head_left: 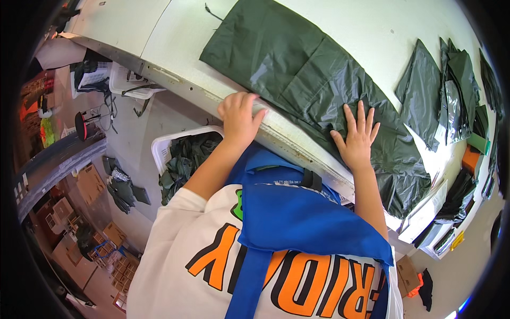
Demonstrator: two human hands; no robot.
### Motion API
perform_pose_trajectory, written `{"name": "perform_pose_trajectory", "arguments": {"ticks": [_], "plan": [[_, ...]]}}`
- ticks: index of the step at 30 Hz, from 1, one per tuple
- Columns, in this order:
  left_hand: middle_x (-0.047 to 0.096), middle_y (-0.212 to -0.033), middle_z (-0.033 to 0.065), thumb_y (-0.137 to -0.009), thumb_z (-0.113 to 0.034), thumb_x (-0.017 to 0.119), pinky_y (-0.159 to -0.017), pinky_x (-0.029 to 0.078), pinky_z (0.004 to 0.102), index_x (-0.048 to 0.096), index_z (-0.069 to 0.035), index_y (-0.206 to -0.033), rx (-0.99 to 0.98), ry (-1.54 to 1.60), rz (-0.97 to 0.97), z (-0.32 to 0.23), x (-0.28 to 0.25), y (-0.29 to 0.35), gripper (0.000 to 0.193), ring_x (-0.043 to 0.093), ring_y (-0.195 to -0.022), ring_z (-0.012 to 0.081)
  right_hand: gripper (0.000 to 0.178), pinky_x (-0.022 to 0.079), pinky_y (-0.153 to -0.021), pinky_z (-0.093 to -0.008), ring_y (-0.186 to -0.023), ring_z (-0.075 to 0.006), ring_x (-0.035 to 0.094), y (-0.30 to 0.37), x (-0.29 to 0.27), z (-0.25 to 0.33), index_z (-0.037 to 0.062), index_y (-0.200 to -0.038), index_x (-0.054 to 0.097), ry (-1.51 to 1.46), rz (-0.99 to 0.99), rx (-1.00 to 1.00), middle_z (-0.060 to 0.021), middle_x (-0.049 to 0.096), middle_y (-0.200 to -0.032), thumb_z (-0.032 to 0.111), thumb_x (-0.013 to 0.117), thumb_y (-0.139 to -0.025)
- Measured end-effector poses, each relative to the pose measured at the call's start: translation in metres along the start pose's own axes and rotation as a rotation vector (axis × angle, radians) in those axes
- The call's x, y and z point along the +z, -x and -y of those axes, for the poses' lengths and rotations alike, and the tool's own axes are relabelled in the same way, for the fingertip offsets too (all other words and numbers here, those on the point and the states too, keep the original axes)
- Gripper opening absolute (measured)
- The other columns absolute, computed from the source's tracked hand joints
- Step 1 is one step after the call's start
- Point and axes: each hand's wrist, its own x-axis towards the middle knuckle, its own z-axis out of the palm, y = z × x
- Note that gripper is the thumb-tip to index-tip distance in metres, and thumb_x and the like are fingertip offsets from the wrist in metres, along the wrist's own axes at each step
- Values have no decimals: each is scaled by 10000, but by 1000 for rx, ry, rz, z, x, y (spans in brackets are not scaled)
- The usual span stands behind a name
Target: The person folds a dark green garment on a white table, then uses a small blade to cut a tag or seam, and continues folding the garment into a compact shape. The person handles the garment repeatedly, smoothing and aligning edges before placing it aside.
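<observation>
A long dark green, shiny cloth piece [297, 69], creased and with seams across it, lies flat along the front of a white table [180, 32]. My right hand [358, 133] presses on it, palm down with fingers spread. At the table's front edge, my left hand [239, 118] rests beside the cloth's near edge. Its fingers are bent and its thumb stands apart, with nothing visible in it. Toward the right, the cloth bunches into wrinkled folds near the table's end.
More dark green cut pieces [419, 90] lie at the table's right side. Below the left edge stands a white basket [159, 146] full of dark cloth. Dark scraps [125, 186] lie on the floor, and another person's arm [61, 53] shows at far left.
</observation>
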Motion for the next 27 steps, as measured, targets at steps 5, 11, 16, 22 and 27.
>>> {"name": "perform_pose_trajectory", "arguments": {"ticks": [5, 11, 16, 22, 27], "plan": [[584, -786, 6, -783, -176, 669, -837, 329, 403, 601, -130, -806, 185, 145, 123, 27, -13, -2, 84, 542, -868, 241, 680, 77, -1109, -606, -1425, -379, 130, -1, 5, 0, 248, -1414, 409, 10, -20, -15, -84, 230, -1541, 457, 642, -810], [595, -811, 49, -797, -131, 651, -772, 391, 393, 594, -99, -811, 14, 155, 267, 72, -62, 24, 67, 549, -837, 257, 672, 87, -1109, -602, -1422, -374, 149, 2, 7, 3, 247, -1411, 412, 23, -56, -3, -86, 247, -1535, 451, 639, -812], [600, -913, 120, -842, -95, 626, -665, 477, 322, 568, -20, -1038, -132, 520, 232, 32, -29, -4, 218, 571, -726, 219, 694, 103, -1102, -612, -1420, -370, 158, 6, -5, -4, 223, -1414, 407, -48, -30, -14, -96, 249, -1532, 463, 645, -809], [576, -1136, 151, -883, -56, 585, -389, 377, 204, 403, -10, -1250, -744, 1032, 226, -18, -10, -2, 411, 526, -589, 98, 584, 317, -1075, -398, -1268, -371, 419, 2, -61, -182, -19, -1347, 424, -302, -623, 432, -216, 460, -1354, 211, 652, -861], [591, -911, 119, -887, -83, 610, -392, 379, 219, 384, 16, -1239, -802, 1011, 418, -19, -4, -4, 430, 502, -541, 96, 313, 455, -883, -487, -919, -341, 633, 135, -10, -526, 71, -800, 744, 988, 197, 629, -178, 695, -857, 276, 514, -860]]}}
